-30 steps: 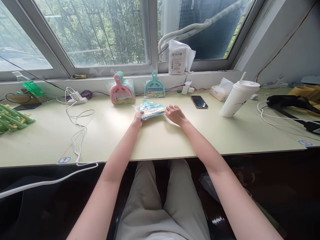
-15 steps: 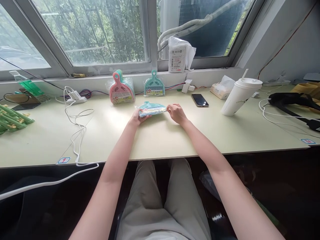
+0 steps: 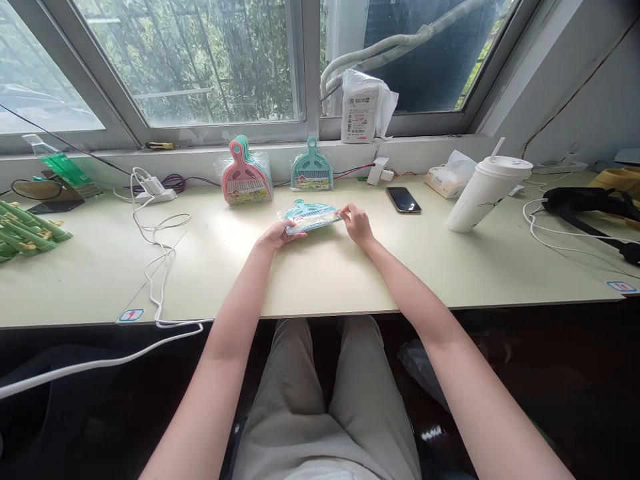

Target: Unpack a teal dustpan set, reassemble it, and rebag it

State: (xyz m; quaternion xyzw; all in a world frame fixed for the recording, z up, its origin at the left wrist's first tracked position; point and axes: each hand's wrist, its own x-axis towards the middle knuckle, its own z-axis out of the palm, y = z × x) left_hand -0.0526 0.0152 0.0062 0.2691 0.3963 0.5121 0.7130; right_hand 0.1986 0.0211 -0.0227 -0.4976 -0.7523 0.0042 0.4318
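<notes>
A teal mini dustpan and brush set in a clear plastic wrapper is held above the desk, tilted, its handle pointing away from me. My left hand grips the wrapped set at its left near corner, thumb on top and fingers beneath. At the right end, my right hand pinches the wrapper's edge between thumb and curled fingers. Behind them, a stack of wrapped dustpan sets with a pink one in front leans by the wall. Another teal dustpan set stands to its right.
A phone, a tissue pack and a white cup with a straw are on the right of the desk. White cables, a power strip, green bundles and a bottle lie left.
The set's right end has tipped slightly up, and my right hand has drawn a little to the right with the wrapper's edge. The whole view has shifted slightly.
</notes>
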